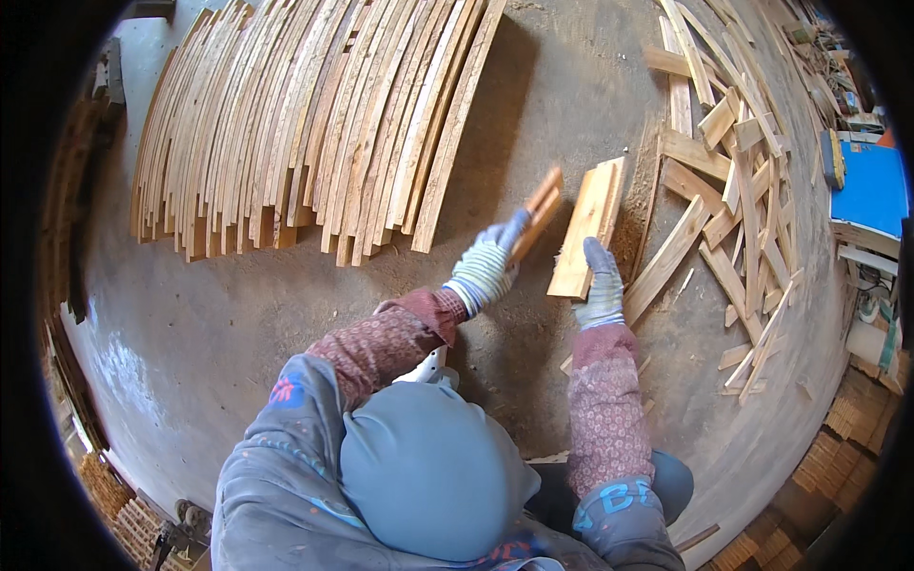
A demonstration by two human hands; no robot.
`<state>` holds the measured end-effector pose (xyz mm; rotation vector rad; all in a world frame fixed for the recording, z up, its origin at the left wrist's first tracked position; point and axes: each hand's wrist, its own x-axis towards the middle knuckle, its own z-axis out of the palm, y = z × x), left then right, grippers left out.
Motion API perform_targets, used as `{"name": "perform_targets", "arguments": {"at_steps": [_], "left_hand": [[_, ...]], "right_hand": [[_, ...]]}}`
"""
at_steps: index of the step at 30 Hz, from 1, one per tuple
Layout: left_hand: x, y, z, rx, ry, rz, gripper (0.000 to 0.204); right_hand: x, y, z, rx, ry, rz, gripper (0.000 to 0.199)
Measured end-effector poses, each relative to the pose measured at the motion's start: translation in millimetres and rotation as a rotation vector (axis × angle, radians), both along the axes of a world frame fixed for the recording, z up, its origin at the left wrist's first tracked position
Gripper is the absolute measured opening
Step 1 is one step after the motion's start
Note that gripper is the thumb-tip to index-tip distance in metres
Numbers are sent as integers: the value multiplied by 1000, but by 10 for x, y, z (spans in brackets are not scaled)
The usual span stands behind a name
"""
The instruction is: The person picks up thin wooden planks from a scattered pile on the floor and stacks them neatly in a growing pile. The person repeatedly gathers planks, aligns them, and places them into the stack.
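Note:
Both my hands wear striped work gloves with grey-blue fingertips. My left hand [484, 265] is closed round a short, narrow wood block [540, 217], which is tilted and slightly blurred. A hand's width to the right, my right hand [601, 290] grips the near end of a short, pale wooden board [587, 228]. Its thumb lies along the board's right edge; the fingers beneath are hidden. The block and the board slant side by side, apart from each other, above the concrete floor.
A wide stack of long wooden slats [314, 124] lies at the far left. On the right, loose offcuts [747, 209] are heaped crosswise. Farther right stand a blue box [868, 186] and stacked timber [862, 409]. Sawdust lies on the concrete floor [286, 305].

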<state>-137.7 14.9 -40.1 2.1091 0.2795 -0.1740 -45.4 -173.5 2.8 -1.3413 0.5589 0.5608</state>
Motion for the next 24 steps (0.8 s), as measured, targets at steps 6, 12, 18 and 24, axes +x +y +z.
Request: {"name": "perform_targets", "arguments": {"at_steps": [6, 12, 18, 24], "left_hand": [[261, 673, 132, 631, -92, 173, 79], [159, 681, 89, 745, -123, 152, 80], [204, 800, 45, 729, -72, 134, 83], [231, 796, 19, 659, -96, 115, 78]], "right_hand": [[129, -91, 245, 7, -40, -95, 57], [553, 276, 231, -24, -48, 0, 61], [1363, 1486, 351, -16, -298, 144, 68], [1926, 2609, 270, -59, -475, 187, 94]]}}
